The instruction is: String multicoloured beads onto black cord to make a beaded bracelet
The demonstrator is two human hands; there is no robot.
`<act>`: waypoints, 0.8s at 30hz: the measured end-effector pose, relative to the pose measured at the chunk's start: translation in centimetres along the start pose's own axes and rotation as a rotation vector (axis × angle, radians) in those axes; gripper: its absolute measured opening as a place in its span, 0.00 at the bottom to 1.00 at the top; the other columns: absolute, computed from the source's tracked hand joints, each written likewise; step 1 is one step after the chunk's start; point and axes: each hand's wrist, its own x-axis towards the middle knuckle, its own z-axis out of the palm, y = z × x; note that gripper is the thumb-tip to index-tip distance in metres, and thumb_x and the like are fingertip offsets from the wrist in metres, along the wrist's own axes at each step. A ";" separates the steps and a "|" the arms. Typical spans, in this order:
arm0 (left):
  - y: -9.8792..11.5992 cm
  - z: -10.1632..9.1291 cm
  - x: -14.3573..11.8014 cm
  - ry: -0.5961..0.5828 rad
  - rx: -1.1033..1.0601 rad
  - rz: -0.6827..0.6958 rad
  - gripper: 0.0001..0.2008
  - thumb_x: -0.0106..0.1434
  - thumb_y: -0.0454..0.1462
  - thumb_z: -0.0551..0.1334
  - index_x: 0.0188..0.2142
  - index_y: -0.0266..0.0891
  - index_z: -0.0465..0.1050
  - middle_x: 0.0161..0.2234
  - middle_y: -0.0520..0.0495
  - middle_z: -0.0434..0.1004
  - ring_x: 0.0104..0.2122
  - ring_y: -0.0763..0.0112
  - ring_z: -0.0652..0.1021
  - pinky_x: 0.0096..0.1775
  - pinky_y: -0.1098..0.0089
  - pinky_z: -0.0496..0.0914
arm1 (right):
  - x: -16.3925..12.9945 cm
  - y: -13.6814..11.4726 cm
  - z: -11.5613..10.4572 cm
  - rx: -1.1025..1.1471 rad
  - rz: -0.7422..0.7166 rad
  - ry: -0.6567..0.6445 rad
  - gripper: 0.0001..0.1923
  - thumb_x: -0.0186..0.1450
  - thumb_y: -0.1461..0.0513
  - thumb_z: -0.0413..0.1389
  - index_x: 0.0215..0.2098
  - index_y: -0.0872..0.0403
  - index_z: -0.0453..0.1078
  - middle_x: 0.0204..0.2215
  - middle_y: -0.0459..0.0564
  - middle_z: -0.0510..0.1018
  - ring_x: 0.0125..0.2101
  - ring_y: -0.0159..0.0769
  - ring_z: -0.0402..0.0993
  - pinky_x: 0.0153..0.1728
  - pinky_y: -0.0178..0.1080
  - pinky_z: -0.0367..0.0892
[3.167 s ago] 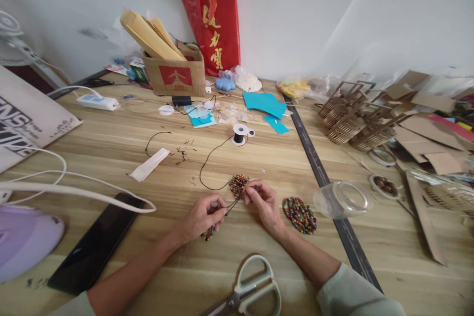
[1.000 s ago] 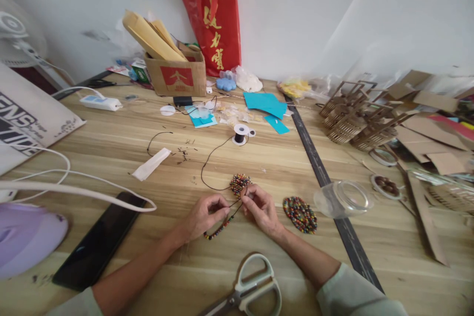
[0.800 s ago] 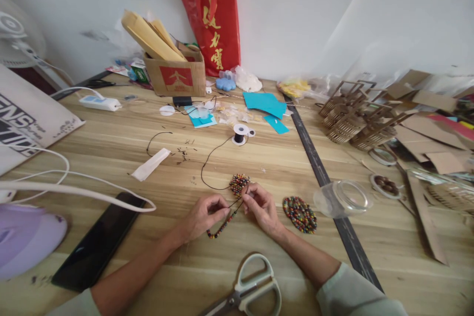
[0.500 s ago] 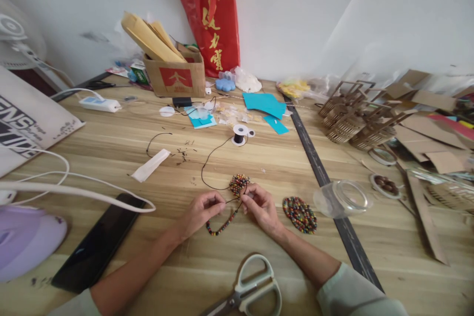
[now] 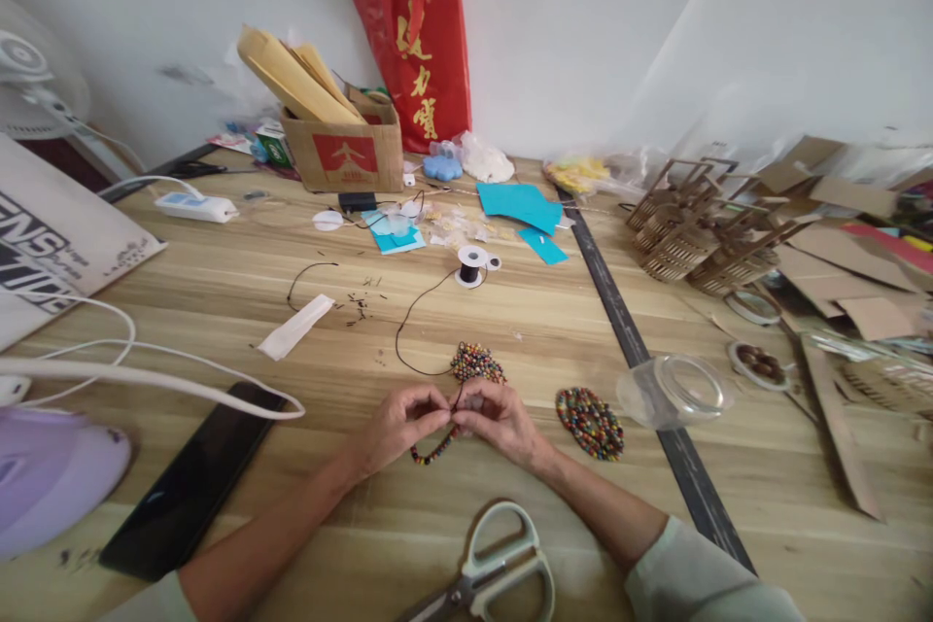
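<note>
My left hand (image 5: 408,420) and my right hand (image 5: 501,418) meet fingertip to fingertip, both pinching thin black cord. From between them a short strand of multicoloured beads (image 5: 431,455) curves down to the table; part of it is hidden by the fingers. Just beyond the fingertips sits a heap of loose-looking beads (image 5: 475,362). A black cord (image 5: 397,335) loops across the table to a white spool (image 5: 470,266) wound with black cord. To the right of my right hand lies a coiled bead string (image 5: 589,423).
Scissors (image 5: 502,564) with pale handles lie near the front edge. A black phone (image 5: 193,476) is left of my left forearm, beside white cables. At the right are a clear jar (image 5: 674,392) on its side and small woven baskets (image 5: 674,238). Blue paper (image 5: 519,205) lies farther back.
My hands have come together; the right moved left and slightly down, the left slightly right. More of the bead heap shows, while less of the strand is visible.
</note>
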 end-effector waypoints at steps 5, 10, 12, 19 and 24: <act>-0.2 -0.1 -0.1 -0.017 0.019 -0.004 0.11 0.58 0.41 0.62 0.28 0.34 0.71 0.25 0.52 0.69 0.28 0.74 0.69 0.31 0.74 0.63 | -0.1 -0.2 0.0 -0.016 0.001 -0.024 0.14 0.60 0.53 0.63 0.33 0.55 0.71 0.24 0.44 0.73 0.21 0.26 0.68 0.24 0.30 0.67; -0.2 -0.1 -0.1 -0.025 0.021 -0.016 0.11 0.58 0.41 0.62 0.29 0.34 0.71 0.26 0.51 0.70 0.28 0.73 0.70 0.32 0.73 0.64 | -0.2 -0.2 -0.1 -0.037 -0.014 -0.031 0.14 0.61 0.53 0.62 0.33 0.56 0.71 0.24 0.44 0.73 0.22 0.26 0.68 0.24 0.30 0.66; -0.1 -0.1 -0.1 -0.023 0.025 -0.021 0.10 0.58 0.41 0.62 0.29 0.34 0.71 0.26 0.51 0.71 0.28 0.72 0.71 0.33 0.73 0.64 | -0.2 -0.4 -0.1 -0.072 -0.041 -0.034 0.14 0.62 0.52 0.60 0.33 0.56 0.71 0.24 0.45 0.72 0.23 0.27 0.68 0.25 0.31 0.66; 0.2 0.0 -0.1 0.009 0.063 -0.016 0.10 0.57 0.41 0.62 0.29 0.34 0.73 0.25 0.51 0.71 0.28 0.72 0.70 0.32 0.73 0.63 | -0.3 -1.5 -0.2 -0.375 -0.298 0.055 0.12 0.66 0.56 0.56 0.29 0.55 0.70 0.28 0.49 0.72 0.30 0.33 0.68 0.32 0.35 0.64; 0.2 -0.1 -0.1 0.014 0.094 -0.013 0.11 0.58 0.42 0.62 0.30 0.34 0.74 0.25 0.51 0.71 0.27 0.72 0.69 0.31 0.73 0.62 | -0.6 -1.5 -0.2 -0.367 -0.293 0.095 0.10 0.67 0.58 0.55 0.30 0.55 0.69 0.28 0.48 0.71 0.30 0.32 0.67 0.31 0.35 0.63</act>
